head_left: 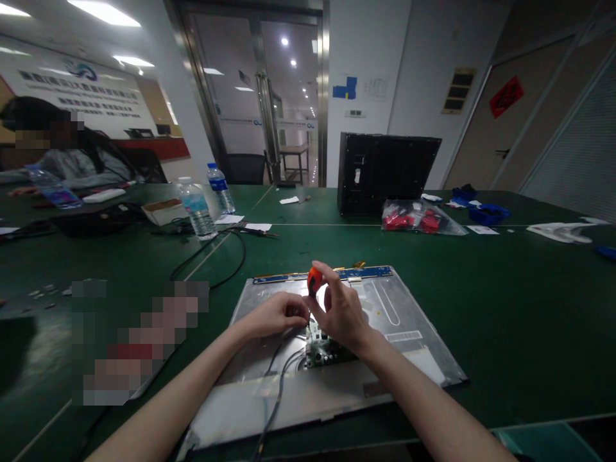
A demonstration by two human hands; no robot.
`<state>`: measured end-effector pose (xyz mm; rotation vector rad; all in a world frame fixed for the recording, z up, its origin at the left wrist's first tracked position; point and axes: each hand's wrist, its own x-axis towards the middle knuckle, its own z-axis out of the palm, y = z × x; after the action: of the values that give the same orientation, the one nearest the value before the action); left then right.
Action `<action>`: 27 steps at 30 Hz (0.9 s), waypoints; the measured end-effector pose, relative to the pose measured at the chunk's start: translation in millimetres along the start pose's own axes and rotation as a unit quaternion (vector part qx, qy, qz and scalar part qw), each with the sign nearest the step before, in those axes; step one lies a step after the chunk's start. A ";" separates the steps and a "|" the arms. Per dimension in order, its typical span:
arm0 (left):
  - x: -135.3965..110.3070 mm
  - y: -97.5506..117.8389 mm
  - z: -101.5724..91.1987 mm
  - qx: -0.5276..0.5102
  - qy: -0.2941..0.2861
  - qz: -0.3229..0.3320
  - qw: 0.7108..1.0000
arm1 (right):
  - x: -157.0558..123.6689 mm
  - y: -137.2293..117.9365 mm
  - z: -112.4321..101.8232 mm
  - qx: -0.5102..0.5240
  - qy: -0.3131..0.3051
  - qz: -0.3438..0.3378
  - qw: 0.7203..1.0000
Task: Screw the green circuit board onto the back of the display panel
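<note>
A bare silver display panel (409, 321) lies face down on the green table (505, 289) in front of me, with a blue strip board (375, 272) along its far edge. A small green circuit board (320, 350) sits on the panel's middle, with black cables (276, 385) running off toward me. My right hand (341, 311) is closed round an orange-handled screwdriver (314, 280), held upright over the circuit board. My left hand (276, 314) rests beside it with fingers pinched together near the tool's shaft; what they hold is hidden.
Two water bottles (197, 208) and loose black cable (216, 256) lie at the back left. A black monitor casing (385, 170) stands upright behind, next to a bag of red parts (418, 219) and blue parts (486, 212). A person (62, 154) sits far left. Small screws (43, 292) are scattered left.
</note>
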<state>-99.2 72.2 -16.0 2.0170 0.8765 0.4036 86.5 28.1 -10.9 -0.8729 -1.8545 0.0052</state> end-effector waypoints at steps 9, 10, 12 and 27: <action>0.3 -0.4 -0.4 0.010 0.001 0.015 1.000 | 0.2 -0.8 -3.6 0.019 -0.023 -0.013 0.999; 0.3 -1.3 -0.3 0.008 -0.003 0.015 1.000 | -0.3 -0.6 -3.4 0.024 -0.030 -0.006 0.999; 0.0 -2.1 -0.3 0.005 -0.015 0.013 1.000 | -1.3 -0.1 -2.7 0.035 -0.039 0.005 0.999; -0.7 2.5 -0.1 0.010 0.011 0.001 1.000 | 0.5 0.3 -2.1 0.013 -0.013 -0.013 1.000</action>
<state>-98.7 70.9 -13.8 2.0355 0.8952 0.4219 88.2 27.8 -9.7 -0.8338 -1.8864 0.0252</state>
